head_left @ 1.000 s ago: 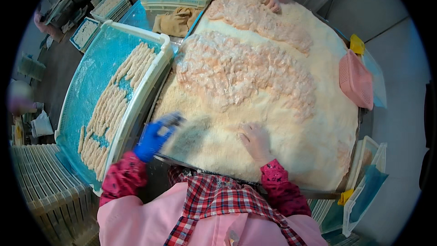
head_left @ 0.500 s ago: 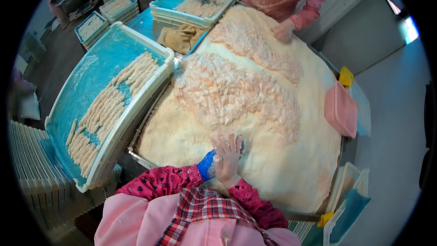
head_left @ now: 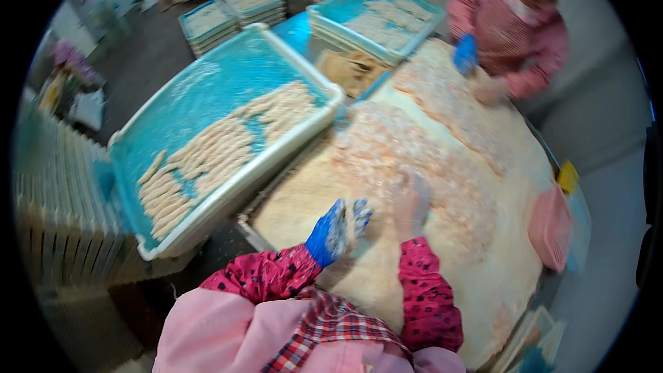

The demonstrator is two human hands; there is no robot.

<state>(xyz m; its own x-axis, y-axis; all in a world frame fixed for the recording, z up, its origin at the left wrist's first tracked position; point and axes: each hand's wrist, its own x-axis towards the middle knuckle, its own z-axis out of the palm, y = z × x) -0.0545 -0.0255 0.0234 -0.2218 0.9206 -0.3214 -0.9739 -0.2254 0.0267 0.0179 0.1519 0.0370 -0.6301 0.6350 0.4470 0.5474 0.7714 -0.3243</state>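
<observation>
My left hand (head_left: 334, 232), in a blue glove caked with pale crumbs, hovers over the near left part of the breading heap (head_left: 290, 214). Its fingers stand apart, and I make out nothing held in it. Reaching forward, my right hand (head_left: 410, 200) in a whitish, see-through glove touches the near edge of a mound of raw pinkish meat pieces (head_left: 387, 141). Motion smears its fingertips, so I cannot tell whether they grip a piece. To the left, a white-rimmed tray (head_left: 207, 83) with a blue lining bears rows of breaded strips (head_left: 228, 138).
Across the heap a co-worker (head_left: 507, 48) handles a second meat mound (head_left: 459, 107). Another strip tray (head_left: 376, 14) stands at the back beside a brown cloth (head_left: 349, 72). A pink basket (head_left: 550, 228) sits at the right edge. Stacked trays (head_left: 76, 193) rise at the far left.
My hands were pressed together near me. Now they are apart: the right has reached forward to the meat, the left faces up on its own. The view has swung left.
</observation>
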